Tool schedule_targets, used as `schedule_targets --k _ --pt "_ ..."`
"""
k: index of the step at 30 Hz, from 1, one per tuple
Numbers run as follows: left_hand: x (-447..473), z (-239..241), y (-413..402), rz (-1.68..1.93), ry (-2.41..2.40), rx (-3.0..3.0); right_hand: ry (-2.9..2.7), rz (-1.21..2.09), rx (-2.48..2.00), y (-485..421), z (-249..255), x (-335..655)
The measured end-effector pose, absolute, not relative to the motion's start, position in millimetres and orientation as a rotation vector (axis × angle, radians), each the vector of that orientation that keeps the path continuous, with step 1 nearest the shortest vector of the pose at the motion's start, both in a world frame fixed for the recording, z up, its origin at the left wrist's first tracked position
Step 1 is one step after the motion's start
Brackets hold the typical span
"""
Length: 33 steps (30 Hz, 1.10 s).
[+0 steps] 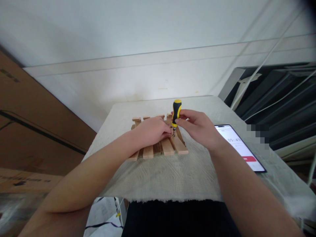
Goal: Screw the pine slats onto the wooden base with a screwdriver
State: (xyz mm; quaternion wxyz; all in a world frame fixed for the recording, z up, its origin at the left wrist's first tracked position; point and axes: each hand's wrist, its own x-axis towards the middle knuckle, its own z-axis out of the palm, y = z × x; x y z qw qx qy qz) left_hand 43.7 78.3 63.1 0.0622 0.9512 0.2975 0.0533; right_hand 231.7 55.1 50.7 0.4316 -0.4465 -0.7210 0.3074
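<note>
We note the screwdriver [176, 112] standing nearly upright, long axis vertical, black-and-yellow handle at the top and the tip pointing straight down onto the wooden slat rack [168, 146]. The tip meets the rack near its far right part; the exact contact spot is too small for us to make out.

The right hand [197, 128] grasps the screwdriver handle, fingers curled round it from the right, so the tool sits at the left edge of that hand, just beyond the fingertips. The left hand [151, 130] lies palm-down on the rack, pressing flat with fingers loosely bent, its fingertips just beside the screwdriver's tip. The tool stands between the two hands.

The rack rests flat on the desk [172, 174], which is covered with a pale cloth; its slats run away from us. A phone [243, 149] lies screen-up on the desk to the right of the right wrist.
</note>
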Motion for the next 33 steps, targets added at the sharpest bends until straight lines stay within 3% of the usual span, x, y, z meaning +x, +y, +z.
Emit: schedule_targets --k 8,14,22,33 --pt "44.2 64.6 76.2 0.186 0.927 2.847 -1.676 0.758 -1.218 56.5 46.7 228.4" --pt "44.0 63.3 77.5 0.205 0.919 2.838 -1.682 0.91 -1.041 55.8 46.9 228.3" --pt "45.1 65.2 75.9 0.113 0.945 2.884 -1.715 0.772 -1.178 56.2 48.5 229.9" --pt "43.4 62.2 77.9 0.205 0.912 2.855 -1.712 0.85 -1.079 55.1 46.9 230.8"
